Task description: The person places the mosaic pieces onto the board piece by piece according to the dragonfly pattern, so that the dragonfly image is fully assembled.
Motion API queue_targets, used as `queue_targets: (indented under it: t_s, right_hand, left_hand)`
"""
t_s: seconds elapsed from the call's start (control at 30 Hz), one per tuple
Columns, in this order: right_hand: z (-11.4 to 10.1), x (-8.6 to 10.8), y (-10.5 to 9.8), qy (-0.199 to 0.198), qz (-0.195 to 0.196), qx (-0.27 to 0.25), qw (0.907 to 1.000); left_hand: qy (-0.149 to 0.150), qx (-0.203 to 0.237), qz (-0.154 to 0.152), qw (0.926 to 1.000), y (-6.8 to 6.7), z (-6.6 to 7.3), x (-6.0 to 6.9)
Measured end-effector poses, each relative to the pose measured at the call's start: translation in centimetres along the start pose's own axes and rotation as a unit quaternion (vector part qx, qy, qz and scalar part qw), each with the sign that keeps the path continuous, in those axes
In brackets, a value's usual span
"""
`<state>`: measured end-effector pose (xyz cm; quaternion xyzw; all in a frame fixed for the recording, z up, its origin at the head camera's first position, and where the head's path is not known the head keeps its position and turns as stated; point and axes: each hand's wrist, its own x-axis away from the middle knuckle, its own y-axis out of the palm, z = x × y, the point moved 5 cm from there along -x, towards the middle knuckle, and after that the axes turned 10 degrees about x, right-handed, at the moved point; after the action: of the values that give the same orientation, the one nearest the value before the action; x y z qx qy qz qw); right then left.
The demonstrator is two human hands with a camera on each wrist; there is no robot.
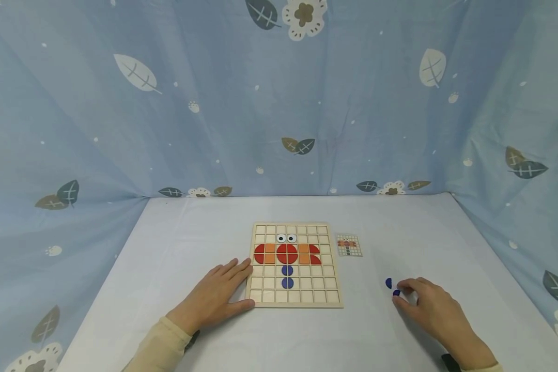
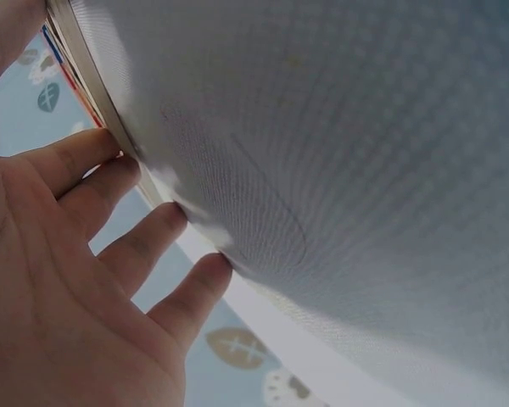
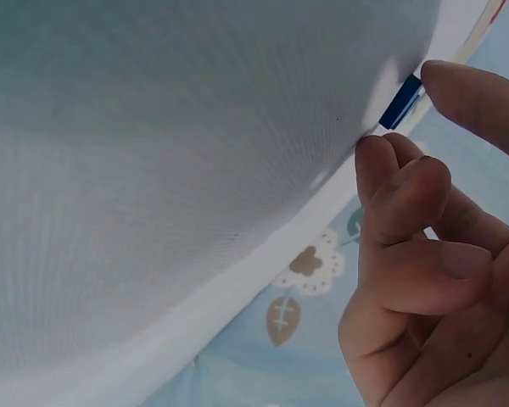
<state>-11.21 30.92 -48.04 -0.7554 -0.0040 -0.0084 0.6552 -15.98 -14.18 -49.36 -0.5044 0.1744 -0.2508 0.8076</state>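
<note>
My left hand [image 1: 216,298] rests on the table with fingers spread, fingertips and thumb touching the left side of a wooden grid board [image 1: 327,295]. On the board lie red rounded pieces [image 1: 287,253], orange squares [image 1: 269,253], two eye pieces [image 1: 286,238] and blue round shapes [image 1: 287,282] made of halves. Over on the right, my right hand [image 1: 434,310] pinches a small blue half-circle piece [image 1: 396,293] at the table surface between thumb and finger. The right wrist view shows this blue piece [image 3: 400,102] between the fingertips. Another blue half-circle [image 1: 388,283] lies just beyond.
A small pattern card [image 1: 349,245] with a matching picture lies right of the board. The white table [image 1: 190,222] meets a blue leaf-patterned curtain [image 1: 242,113] at the back and sides.
</note>
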Motion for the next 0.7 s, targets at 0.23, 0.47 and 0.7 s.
queue_targets:
  t_s: [0.23,0.47,0.7]
  right_hand:
    - [0.12,0.14,-0.03,-0.012,0.008,0.001,0.9999]
    - [0.16,0.04,-0.02,-0.012,0.011,-0.007,0.9998]
    - [-0.76,-0.11,-0.87,-0.032,0.065,-0.014,0.9973]
  left_hand:
    - [0.002,-0.004,0.000,1.0000,0.03,0.00,0.01]
    - [0.009,-0.013,0.006,0.9999,0.01,-0.05,0.01]
    - [0.005,-0.012,0.002,0.9999,0.05,-0.07,-0.02]
